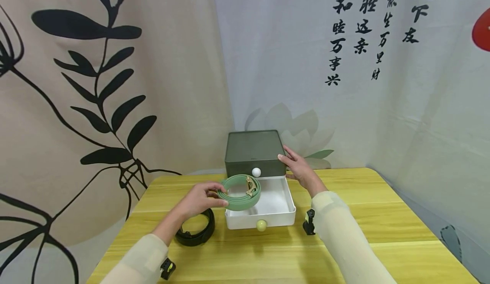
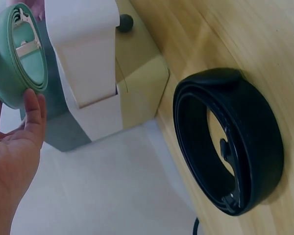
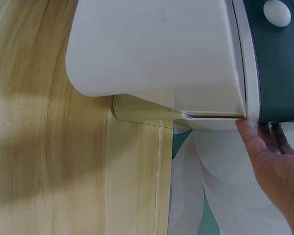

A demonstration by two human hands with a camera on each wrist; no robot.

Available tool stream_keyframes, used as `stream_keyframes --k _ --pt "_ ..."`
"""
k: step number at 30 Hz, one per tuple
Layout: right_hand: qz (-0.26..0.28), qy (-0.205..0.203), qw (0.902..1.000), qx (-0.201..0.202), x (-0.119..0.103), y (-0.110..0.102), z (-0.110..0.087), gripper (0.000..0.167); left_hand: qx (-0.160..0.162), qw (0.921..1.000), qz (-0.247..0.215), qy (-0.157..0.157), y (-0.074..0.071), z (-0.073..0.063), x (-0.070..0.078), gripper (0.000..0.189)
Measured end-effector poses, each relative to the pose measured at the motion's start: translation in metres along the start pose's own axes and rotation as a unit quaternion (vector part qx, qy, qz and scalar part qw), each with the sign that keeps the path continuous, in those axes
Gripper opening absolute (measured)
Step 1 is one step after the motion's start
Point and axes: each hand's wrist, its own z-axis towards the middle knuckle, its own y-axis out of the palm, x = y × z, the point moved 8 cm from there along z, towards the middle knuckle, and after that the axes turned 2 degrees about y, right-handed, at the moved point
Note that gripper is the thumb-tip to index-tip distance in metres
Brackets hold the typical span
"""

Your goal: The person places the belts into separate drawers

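My left hand (image 1: 203,199) pinches a coiled light green belt (image 1: 239,203) with a gold buckle by its left side. In the head view the belt appears over the left part of a pulled-out white drawer (image 1: 281,194) with a pale yellow knob. The drawer belongs to a small box (image 1: 254,146) with a dark green upper part, whose white-knobbed upper drawer is closed. My right hand (image 1: 300,171) rests its fingers against the box's right side; the right wrist view shows the fingertips (image 3: 245,128) touching there. On the table by my left wrist lies a coiled black belt (image 2: 255,132).
The box stands at the back of a wooden table (image 1: 344,241), close to a printed cloth backdrop (image 1: 183,71). The open drawer juts forward from the box. The table's right edge slants toward the lower right.
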Motion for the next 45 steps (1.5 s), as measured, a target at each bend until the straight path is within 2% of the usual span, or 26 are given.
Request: stream_keyframes --k 12,23,35,45 --pt "0.003 -0.009 0.9999 -0.005 0.002 0.000 0.002 0.071 -0.020 0.9997 0.009 -0.008 0.019 0.012 0.001 0.032" --pt "0.002 -0.007 1.0000 -0.007 0.002 0.001 0.002 0.071 -0.031 0.9991 0.024 0.014 0.038 0.024 0.007 0.030" --pt "0.006 -0.008 0.9999 -0.009 0.003 0.000 0.003 0.072 -0.035 0.9982 0.047 -0.012 0.048 0.035 0.004 0.029" --pt "0.012 -0.006 0.9999 -0.008 0.006 0.000 0.006 0.072 -0.028 0.9974 0.067 -0.004 0.055 0.044 0.003 0.026"
